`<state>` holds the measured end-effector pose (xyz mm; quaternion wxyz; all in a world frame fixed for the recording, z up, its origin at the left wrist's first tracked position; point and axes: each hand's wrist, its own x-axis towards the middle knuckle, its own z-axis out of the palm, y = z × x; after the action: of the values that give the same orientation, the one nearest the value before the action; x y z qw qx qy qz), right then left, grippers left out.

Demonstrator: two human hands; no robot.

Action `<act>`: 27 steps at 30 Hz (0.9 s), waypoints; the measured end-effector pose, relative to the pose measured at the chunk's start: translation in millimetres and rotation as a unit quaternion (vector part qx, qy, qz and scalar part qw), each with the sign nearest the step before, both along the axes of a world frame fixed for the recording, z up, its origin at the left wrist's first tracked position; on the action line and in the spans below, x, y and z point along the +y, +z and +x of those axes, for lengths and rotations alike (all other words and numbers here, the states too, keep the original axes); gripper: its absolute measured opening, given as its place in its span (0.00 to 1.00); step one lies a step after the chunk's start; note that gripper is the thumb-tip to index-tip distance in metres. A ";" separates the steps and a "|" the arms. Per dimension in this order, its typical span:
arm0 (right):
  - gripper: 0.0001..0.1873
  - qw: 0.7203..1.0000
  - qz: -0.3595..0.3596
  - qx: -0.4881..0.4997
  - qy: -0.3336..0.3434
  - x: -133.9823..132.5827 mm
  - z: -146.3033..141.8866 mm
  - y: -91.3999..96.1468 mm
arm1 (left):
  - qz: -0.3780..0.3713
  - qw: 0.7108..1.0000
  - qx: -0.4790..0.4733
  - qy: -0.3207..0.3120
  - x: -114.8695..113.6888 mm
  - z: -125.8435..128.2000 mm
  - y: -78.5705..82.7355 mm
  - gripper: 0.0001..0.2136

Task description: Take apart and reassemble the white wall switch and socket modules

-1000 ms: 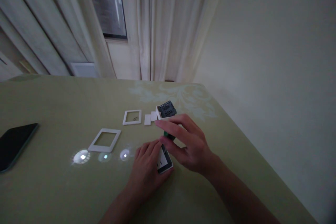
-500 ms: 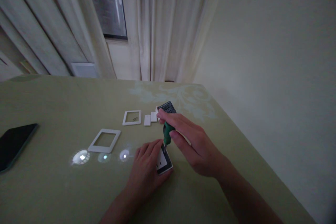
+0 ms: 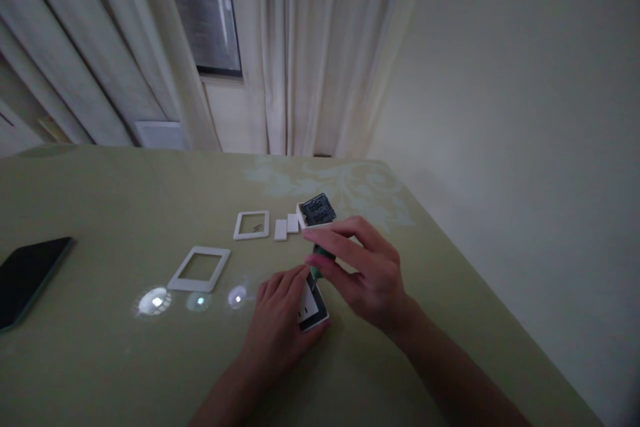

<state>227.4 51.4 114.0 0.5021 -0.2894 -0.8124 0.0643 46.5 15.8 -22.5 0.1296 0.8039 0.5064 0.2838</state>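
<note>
My left hand is closed over a wall socket with a white face and dark border, pinning it to the table. Slots show on the part of the face that the fingers leave uncovered. My right hand grips a screwdriver by its green handle, with thumb and fingers round it. The tool stands nearly upright, its shaft meeting the socket's upper edge; the exact tip is hard to make out.
Behind the hands lies a switch body with a dark inside, beside two small white plates. One white frame has screws within it; another frame lies nearer. A dark phone or tablet rests at far left.
My right hand has shifted its grip on the screwdriver, fingers now curled more tightly round the handle. The switch body behind shows more fully. My left hand and the socket have stayed put.
</note>
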 end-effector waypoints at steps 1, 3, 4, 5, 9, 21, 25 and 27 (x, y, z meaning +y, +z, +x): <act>0.15 1.000 0.018 0.004 -0.024 1.7 0.7 -1.9 | 0.000 1.000 0.001 0.000 0.1 0.0 0.1 0.36; 0.18 0.999 0.014 -0.023 -0.033 3.6 2.9 -1.9 | -0.001 1.000 0.004 0.000 0.2 0.1 0.8 0.37; 0.21 0.999 -0.004 -0.044 -0.020 3.5 3.8 -0.1 | -0.002 1.000 0.006 0.000 0.2 0.2 1.2 0.37; 0.23 0.997 -0.029 -0.065 0.001 2.6 4.4 2.1 | -0.004 1.000 0.008 0.000 0.3 0.4 1.7 0.36; 0.21 0.996 -0.055 -0.061 0.038 -3.6 1.4 6.9 | -0.013 1.000 0.013 -0.003 0.0 0.9 3.5 0.33; 0.15 0.995 -0.069 -0.053 0.038 -4.2 1.4 12.1 | -0.009 1.000 0.016 0.003 -0.7 1.6 5.8 0.33; 0.16 0.998 -0.037 -0.056 -0.015 -3.6 2.8 11.4 | -0.009 1.000 0.009 0.006 -1.5 1.2 5.3 0.34; 0.22 0.994 -0.081 -0.073 0.029 -3.6 4.4 13.9 | -0.007 1.000 0.001 0.006 -1.6 0.8 4.3 0.35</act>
<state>231.8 47.8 128.0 0.4142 -0.3094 -0.8470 0.1236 47.3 14.2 -18.2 0.1333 0.8001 0.5133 0.2804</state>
